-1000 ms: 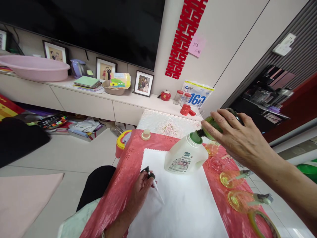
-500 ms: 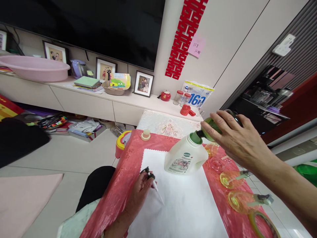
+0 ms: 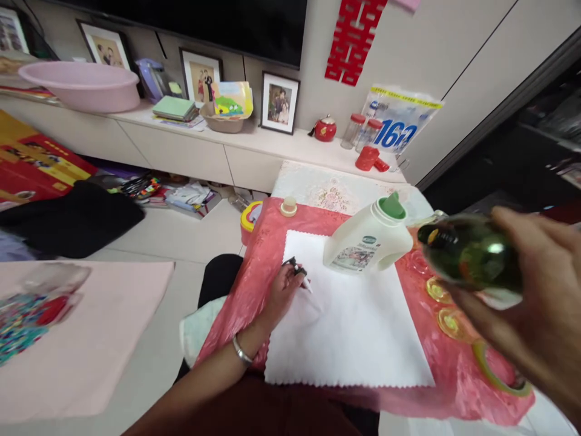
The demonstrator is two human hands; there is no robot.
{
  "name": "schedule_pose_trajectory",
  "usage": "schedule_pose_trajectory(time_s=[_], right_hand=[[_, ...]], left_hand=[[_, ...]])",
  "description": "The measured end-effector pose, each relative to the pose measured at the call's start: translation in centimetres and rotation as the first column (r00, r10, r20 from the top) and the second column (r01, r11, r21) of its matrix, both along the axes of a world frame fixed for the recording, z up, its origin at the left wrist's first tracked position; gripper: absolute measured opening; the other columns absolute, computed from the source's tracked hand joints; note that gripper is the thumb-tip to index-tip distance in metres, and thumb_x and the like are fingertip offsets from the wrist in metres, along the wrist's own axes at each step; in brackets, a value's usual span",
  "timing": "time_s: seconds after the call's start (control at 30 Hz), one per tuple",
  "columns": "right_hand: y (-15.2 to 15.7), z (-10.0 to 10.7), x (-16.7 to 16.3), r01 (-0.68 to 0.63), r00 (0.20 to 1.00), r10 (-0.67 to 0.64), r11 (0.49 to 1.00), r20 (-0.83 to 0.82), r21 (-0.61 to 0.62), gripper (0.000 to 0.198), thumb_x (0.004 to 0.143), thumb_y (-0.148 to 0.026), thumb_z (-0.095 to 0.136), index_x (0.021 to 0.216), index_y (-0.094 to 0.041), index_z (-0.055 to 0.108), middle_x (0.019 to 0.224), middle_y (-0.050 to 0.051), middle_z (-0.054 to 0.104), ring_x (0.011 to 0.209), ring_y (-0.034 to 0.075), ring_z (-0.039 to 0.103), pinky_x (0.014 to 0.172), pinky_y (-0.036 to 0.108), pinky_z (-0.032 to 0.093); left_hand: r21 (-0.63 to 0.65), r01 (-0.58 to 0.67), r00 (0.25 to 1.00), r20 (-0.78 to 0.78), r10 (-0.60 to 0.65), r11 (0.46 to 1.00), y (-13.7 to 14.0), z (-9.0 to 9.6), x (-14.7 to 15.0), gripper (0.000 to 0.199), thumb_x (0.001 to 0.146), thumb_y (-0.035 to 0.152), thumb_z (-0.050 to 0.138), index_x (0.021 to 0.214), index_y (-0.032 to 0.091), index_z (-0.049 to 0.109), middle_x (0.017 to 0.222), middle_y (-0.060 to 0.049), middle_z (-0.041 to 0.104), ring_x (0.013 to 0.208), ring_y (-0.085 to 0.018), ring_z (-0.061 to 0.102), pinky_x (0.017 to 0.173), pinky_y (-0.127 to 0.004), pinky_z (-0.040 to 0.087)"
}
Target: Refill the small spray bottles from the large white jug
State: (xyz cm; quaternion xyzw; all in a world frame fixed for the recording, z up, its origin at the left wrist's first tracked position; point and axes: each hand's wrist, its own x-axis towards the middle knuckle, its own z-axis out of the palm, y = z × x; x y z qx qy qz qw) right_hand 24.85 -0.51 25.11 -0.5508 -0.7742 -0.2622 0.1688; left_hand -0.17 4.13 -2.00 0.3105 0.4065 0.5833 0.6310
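Note:
My right hand, blurred, is wrapped round a dark green bottle tipped on its side, its open neck pointing left. The bottle is apart from the white jug, which has a green spout and stands on a white scalloped mat. In my left hand is a pump dispenser head, black on top with a pale dip tube slanting down over the mat. A pale cap lies on the red table cover, beyond the left hand.
Along the table's right side lie yellow glass-like pieces and a tape roll. Behind is a low cabinet with picture frames, jars and a pink basin. A pink-covered surface is at left.
My right hand has drawn the bottle away from the jug's mouth, to the right and nearer me. The left hand still holds the pump head. The camera view has shifted.

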Motion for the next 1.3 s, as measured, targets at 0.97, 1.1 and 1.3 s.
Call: schedule_pose_trajectory(time_s=[0.97, 1.1, 1.3], right_hand=[[-9.1, -18.8, -5.2, 0.121, 0.944, -0.257, 0.855, -0.209, -0.504, 0.081, 0.083, -0.036, 0.060, 0.156, -0.024, 0.027, 0.142, 0.010, 0.044, 0.123, 0.031, 0.045, 0.082, 0.046, 0.051], [-9.2, -18.9, -6.0, 0.083, 0.933, -0.239, 0.869, -0.268, -0.489, 0.076, 0.089, -0.041, 0.055, 0.157, -0.022, 0.026, 0.142, 0.014, 0.045, 0.124, 0.032, 0.046, 0.087, 0.049, 0.045], [-9.4, -19.0, -6.7, 0.019, 0.921, -0.203, 0.876, -0.332, -0.481, 0.067, 0.097, -0.047, 0.046, 0.154, -0.019, 0.029, 0.143, 0.017, 0.043, 0.126, 0.032, 0.045, 0.092, 0.048, 0.039]], left_hand=[[-0.103, -0.020, 0.983, 0.179, 0.039, 0.994, -3.0, 5.3, -0.3, 0.048, 0.065, 0.045, 0.093, 0.089, 0.017, 0.062, 0.091, -0.002, 0.072, 0.080, -0.016, 0.072, 0.076, -0.032, 0.061], [-0.095, 0.025, 0.985, 0.174, -0.008, 0.995, -3.9, 5.5, 0.1, 0.048, 0.065, 0.044, 0.093, 0.091, 0.018, 0.063, 0.093, -0.001, 0.072, 0.080, -0.016, 0.071, 0.076, -0.033, 0.060], [-0.097, 0.087, 0.980, 0.185, -0.068, 0.991, -5.0, 5.7, 0.4, 0.047, 0.066, 0.044, 0.092, 0.097, 0.020, 0.066, 0.096, -0.002, 0.072, 0.085, -0.017, 0.071, 0.079, -0.033, 0.058]])
